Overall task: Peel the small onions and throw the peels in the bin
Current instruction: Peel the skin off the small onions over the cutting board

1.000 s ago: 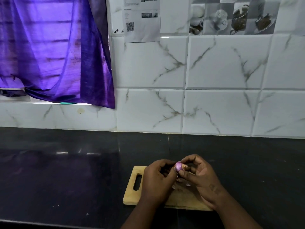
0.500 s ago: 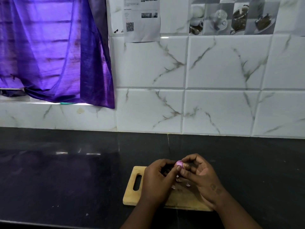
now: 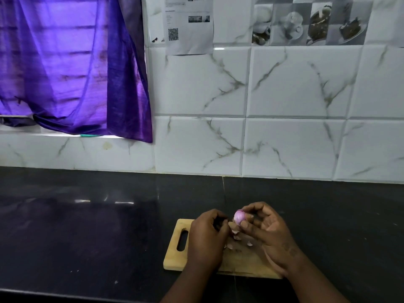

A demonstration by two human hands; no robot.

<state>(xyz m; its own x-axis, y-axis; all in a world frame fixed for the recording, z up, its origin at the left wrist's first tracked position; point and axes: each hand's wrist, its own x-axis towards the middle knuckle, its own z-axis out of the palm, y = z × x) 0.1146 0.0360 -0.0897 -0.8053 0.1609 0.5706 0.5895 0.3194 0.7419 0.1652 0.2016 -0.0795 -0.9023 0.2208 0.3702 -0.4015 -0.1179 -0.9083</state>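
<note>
Evidently, the small onion (image 3: 239, 216) was pinched in the fingertips of the right hand (image 3: 267, 231), above the cutting board (image 3: 175, 254). Beside it, the left hand (image 3: 207, 235) was curled, perhaps on peel; this could not be confirmed. Loose peels (image 3: 249, 243) lay beneath both hands. Skin was best stripped downward in small pinches, the onion being turned between pulls.

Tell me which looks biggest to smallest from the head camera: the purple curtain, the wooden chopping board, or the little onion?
1. purple curtain
2. wooden chopping board, though it lies nearer the camera
3. little onion, pinched in the right hand
</note>
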